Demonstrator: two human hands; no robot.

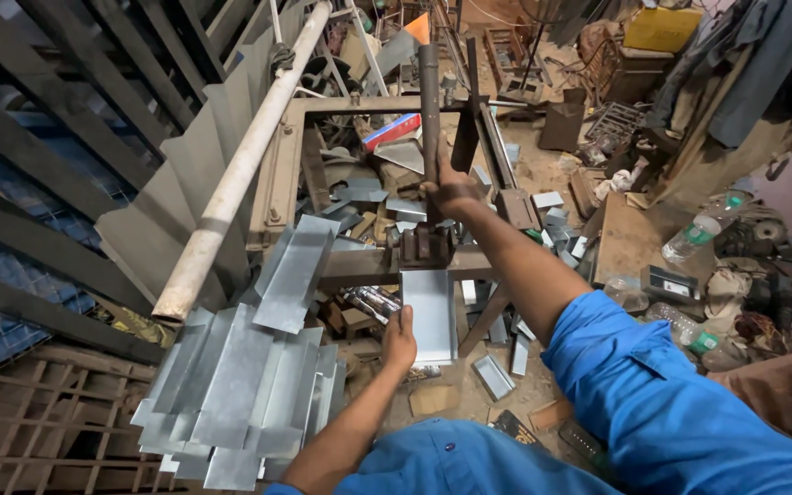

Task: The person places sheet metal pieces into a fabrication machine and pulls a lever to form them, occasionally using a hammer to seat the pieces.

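The left hand (400,337) pinches the near left edge of a thin sheet (430,314) fed under the press (424,246) on its frame (359,266). The right hand (451,190) is wrapped fully around the lever (429,110). The sheet looks light, stiff and sharp-edged (best held by its flat sides).

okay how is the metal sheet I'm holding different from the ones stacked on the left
The held sheet is a single piece, gripped by the left hand and fed into the press; the stacked sheets are many, lying loose and overlapped. The held sheet looks flat; the stacked ones show folded ridges. Both are grey galvanised metal.
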